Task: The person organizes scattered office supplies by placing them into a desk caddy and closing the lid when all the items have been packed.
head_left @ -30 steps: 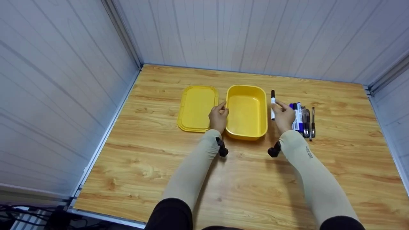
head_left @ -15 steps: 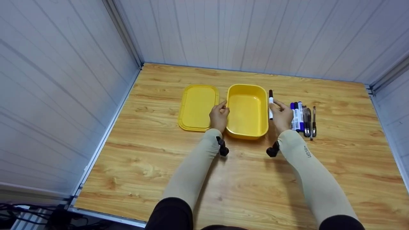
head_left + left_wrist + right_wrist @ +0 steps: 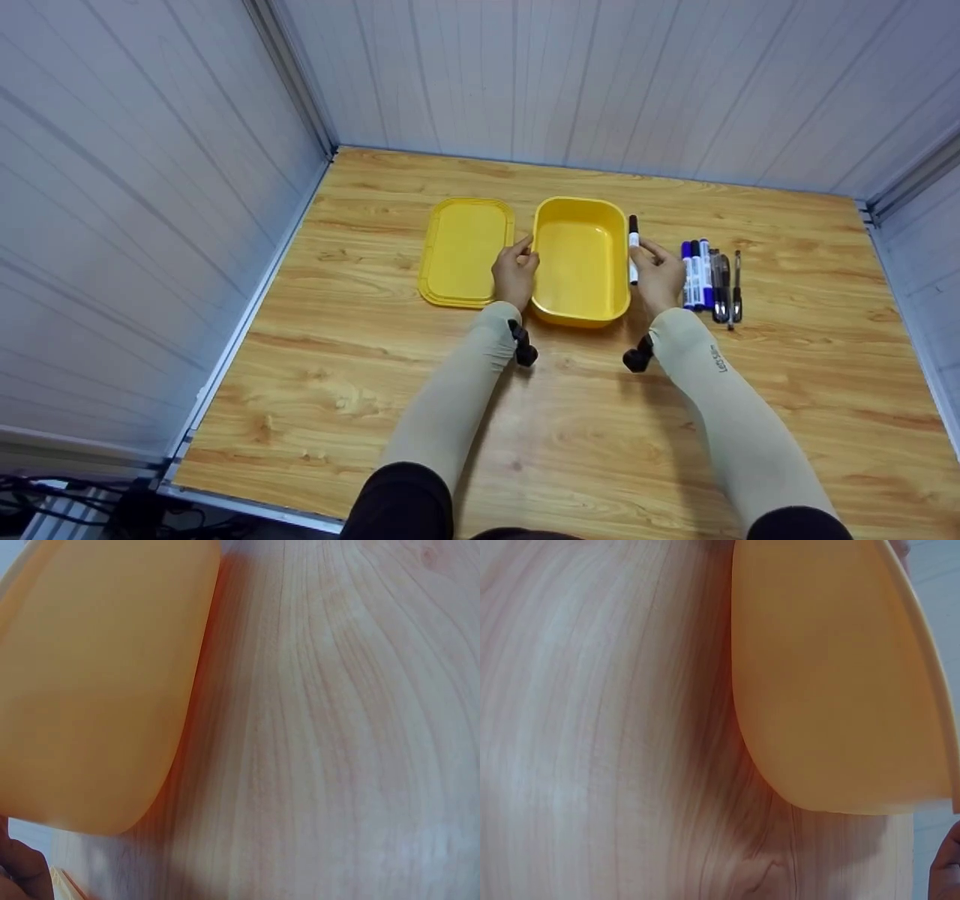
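A yellow plastic box (image 3: pixel 577 262) stands uncovered in the middle of the table, its inside bare. My left hand (image 3: pixel 514 276) grips its left side near the rim, thumb and forefinger bent at the edge. Between thumb and fingers my right hand (image 3: pixel 660 279) pinches a white marker with a black cap (image 3: pixel 634 225), lengthwise along the box's right wall; whether it touches the wall I cannot tell. Both wrist views mostly show the box wall (image 3: pixel 97 690), with only a bit of the left hand (image 3: pixel 22 870) and the right hand (image 3: pixel 946 866) at the lower corners.
A yellow lid (image 3: pixel 466 251) lies flat left of the box. Right of my right hand lie several markers (image 3: pixel 697 274) and several dark pens (image 3: pixel 720 289) side by side. Pale panel walls (image 3: pixel 480 82) border the wooden table (image 3: pixel 570 420).
My right hand has shifted a little left with the marker, bringing it from a small gap right up beside the box's wall. The left hand and box stay in place.
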Action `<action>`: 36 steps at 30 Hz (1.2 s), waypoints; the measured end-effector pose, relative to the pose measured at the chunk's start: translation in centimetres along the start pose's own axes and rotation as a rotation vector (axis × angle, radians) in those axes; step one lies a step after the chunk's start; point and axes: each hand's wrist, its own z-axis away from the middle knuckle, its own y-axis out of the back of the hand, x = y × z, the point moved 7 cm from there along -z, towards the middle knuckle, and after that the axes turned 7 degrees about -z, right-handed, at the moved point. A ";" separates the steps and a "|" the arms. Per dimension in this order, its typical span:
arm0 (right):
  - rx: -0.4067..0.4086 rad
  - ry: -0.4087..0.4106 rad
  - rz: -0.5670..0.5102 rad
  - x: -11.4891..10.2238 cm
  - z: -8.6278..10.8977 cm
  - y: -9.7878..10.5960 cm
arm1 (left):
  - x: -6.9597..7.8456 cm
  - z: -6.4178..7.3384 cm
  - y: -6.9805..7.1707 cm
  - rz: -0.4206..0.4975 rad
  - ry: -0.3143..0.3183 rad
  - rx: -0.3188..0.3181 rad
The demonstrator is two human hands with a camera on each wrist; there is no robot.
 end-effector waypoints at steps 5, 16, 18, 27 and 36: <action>0.028 0.052 -0.005 -0.2 -0.1 -0.2 | 0.0 0.0 0.0 -0.019 0.002 0.013; 0.042 0.066 -0.013 -0.2 0.0 -0.2 | -0.1 -0.2 -0.2 0.014 -0.007 0.018; 0.035 0.066 -0.001 -0.3 0.0 -0.2 | -0.1 -0.1 -0.2 0.005 -0.012 0.014; 0.016 0.070 0.023 -0.7 0.6 -0.3 | -0.3 -0.1 -0.1 0.002 -0.012 0.017; 0.014 0.029 -0.018 -0.8 0.8 -0.6 | -0.2 -0.1 0.0 0.006 -0.005 0.026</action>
